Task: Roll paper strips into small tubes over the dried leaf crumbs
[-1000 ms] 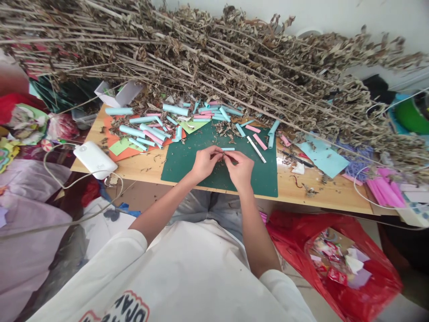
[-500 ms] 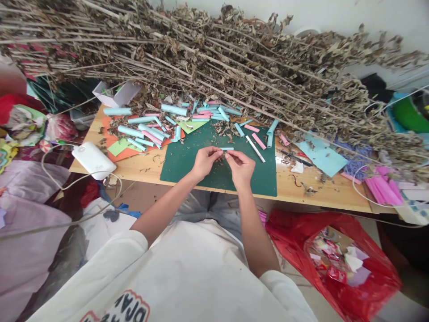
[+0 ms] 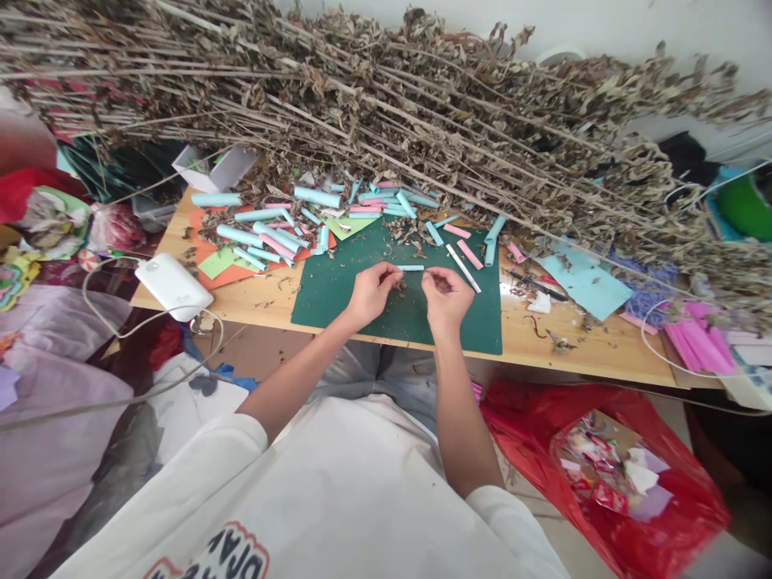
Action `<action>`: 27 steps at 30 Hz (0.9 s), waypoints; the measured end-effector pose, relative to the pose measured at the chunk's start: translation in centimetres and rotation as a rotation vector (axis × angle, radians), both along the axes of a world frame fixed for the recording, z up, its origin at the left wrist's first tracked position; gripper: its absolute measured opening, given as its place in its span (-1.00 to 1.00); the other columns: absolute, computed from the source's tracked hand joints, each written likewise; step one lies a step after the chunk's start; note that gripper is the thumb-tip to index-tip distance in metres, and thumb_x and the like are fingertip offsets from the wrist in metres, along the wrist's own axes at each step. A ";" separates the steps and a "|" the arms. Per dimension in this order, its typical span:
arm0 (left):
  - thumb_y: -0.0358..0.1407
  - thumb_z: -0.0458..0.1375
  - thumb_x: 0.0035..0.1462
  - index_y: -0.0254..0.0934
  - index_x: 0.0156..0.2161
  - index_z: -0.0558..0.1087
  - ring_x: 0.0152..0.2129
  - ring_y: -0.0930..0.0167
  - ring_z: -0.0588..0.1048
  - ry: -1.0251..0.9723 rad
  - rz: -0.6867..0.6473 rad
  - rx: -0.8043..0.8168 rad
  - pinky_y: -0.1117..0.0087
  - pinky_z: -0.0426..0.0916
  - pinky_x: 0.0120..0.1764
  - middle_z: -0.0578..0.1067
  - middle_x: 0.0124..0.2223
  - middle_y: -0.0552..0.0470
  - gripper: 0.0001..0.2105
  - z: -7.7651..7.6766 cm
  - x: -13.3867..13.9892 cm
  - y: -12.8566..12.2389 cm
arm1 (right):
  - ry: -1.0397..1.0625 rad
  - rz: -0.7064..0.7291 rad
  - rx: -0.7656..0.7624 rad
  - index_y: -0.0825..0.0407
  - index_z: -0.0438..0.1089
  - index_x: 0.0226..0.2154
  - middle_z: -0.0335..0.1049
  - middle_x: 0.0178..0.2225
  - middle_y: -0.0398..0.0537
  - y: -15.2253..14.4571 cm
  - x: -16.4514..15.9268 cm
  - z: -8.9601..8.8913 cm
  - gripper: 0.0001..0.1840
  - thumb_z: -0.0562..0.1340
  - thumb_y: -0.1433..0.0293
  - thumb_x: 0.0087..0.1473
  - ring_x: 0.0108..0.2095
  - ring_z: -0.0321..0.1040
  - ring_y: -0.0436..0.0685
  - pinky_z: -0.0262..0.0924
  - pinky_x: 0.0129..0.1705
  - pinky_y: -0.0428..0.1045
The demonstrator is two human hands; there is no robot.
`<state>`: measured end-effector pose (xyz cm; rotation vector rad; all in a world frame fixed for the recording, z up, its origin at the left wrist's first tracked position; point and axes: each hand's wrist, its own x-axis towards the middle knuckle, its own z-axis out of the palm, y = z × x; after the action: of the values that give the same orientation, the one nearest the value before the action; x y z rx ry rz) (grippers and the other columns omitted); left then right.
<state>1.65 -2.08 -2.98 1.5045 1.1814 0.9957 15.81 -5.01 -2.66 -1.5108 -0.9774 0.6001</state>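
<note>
Near the middle of the dark green mat (image 3: 319, 291), which covers part of the wooden worktop (image 3: 609, 354), lies a short, slim blue tube (image 3: 412, 268), its length running from side to side. Both hands are at it. The left hand (image 3: 371, 291) has thumb and fingertips drawn together beside the tube's left end; whether they touch it or pinch a scrap cannot be determined. The right hand (image 3: 447, 297) is at the other end, fingers curled and tips close together; its contents, if any, cannot be confirmed. The hands stand apart, with the tube between them.

Handling assessment: the tube appears to be rolled paper, and is judged very light, fairly stiff along its length but easily crushed across it. It would probably roll if nudged. A light thumb-and-finger hold around mid-length is advised; hard pressure at the ends could flatten the openings.

Surroundings: dry leaf crumbs (image 3: 410, 231) litter the mat beyond the tube. A white stick (image 3: 464, 268) and a pink tube (image 3: 470, 254) lie past the right hand. Dried stems (image 3: 362, 104) are heaped across the rear.
</note>
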 end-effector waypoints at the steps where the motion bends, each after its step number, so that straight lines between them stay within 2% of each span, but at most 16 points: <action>1: -0.27 0.13 0.19 -0.32 -0.34 0.48 -0.50 0.49 0.40 -0.006 -0.010 0.002 0.48 0.26 -0.38 0.49 -0.45 0.08 -0.84 0.0 0.0 0.0 | 0.036 0.023 -0.005 0.04 0.48 -0.37 0.50 -0.44 -0.10 0.1 0.2 0.0 -0.80 0.30 0.26 -0.05 -0.43 0.42 0.07 0.38 -0.29 0.00; 5: -0.38 0.20 0.11 -0.32 -0.24 0.53 -0.39 0.44 0.52 -0.069 -0.043 -0.008 0.45 0.38 -0.26 0.59 -0.32 0.01 -0.89 -0.1 0.4 0.1 | 0.127 0.163 -0.010 0.01 0.44 -0.29 0.51 -0.42 -0.11 -0.2 0.4 0.1 -0.73 0.35 0.26 -0.10 -0.39 0.46 0.07 0.40 -0.24 0.00; 9: -0.38 0.22 0.12 -0.29 -0.16 0.59 -0.30 0.37 0.57 -0.033 -0.068 0.061 0.38 0.43 -0.19 0.62 -0.20 -0.07 -0.82 0.0 0.4 0.2 | 0.124 0.191 -0.022 0.00 0.41 -0.34 0.50 -0.44 -0.14 -0.4 0.2 0.1 -0.74 0.37 0.26 -0.11 -0.40 0.46 0.06 0.41 -0.25 -0.01; 13: -0.34 0.20 0.17 -0.25 -0.20 0.62 -0.32 0.37 0.56 0.071 -0.118 0.198 0.38 0.40 -0.22 0.63 -0.22 -0.06 -0.84 0.3 -0.4 0.4 | 0.139 0.226 -0.047 0.02 0.49 -0.41 0.52 -0.45 -0.10 -0.4 0.3 -0.2 -0.79 0.37 0.24 -0.10 -0.41 0.46 0.09 0.43 -0.24 0.04; 18: -0.36 0.17 0.19 -0.26 -0.23 0.61 -0.32 0.38 0.55 0.130 -0.192 0.266 0.40 0.37 -0.20 0.61 -0.25 -0.05 -0.86 0.8 -1.0 0.5 | 0.153 0.262 -0.039 0.02 0.53 -0.28 0.55 -0.41 -0.11 -0.7 0.3 -0.4 -0.74 0.36 0.26 -0.08 -0.41 0.48 0.09 0.43 -0.23 0.04; 22: -0.36 0.11 0.25 -0.28 -0.24 0.55 -0.34 0.39 0.50 0.243 -0.235 0.326 0.40 0.34 -0.21 0.55 -0.30 -0.03 -0.84 0.8 -1.1 0.6 | -0.001 0.284 -0.048 0.01 0.54 -0.35 0.56 -0.38 -0.09 -0.9 0.3 -0.3 -0.83 0.30 0.28 0.01 -0.37 0.49 0.10 0.41 -0.22 0.03; 27: -0.37 0.03 0.30 -0.31 -0.21 0.50 -0.26 0.35 0.47 0.424 -0.188 0.410 0.36 0.34 -0.16 0.51 -0.26 -0.08 -0.82 0.3 -1.4 0.8 | -0.316 0.228 -0.016 -0.01 0.55 -0.33 0.55 -0.34 -0.06 -0.5 0.8 -0.2 -0.82 0.22 0.35 0.11 -0.34 0.46 0.11 0.38 -0.21 0.02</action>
<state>0.26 -1.32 -2.68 2.1922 1.1341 0.8459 16.56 -5.48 -2.89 -1.5482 -1.4041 0.5389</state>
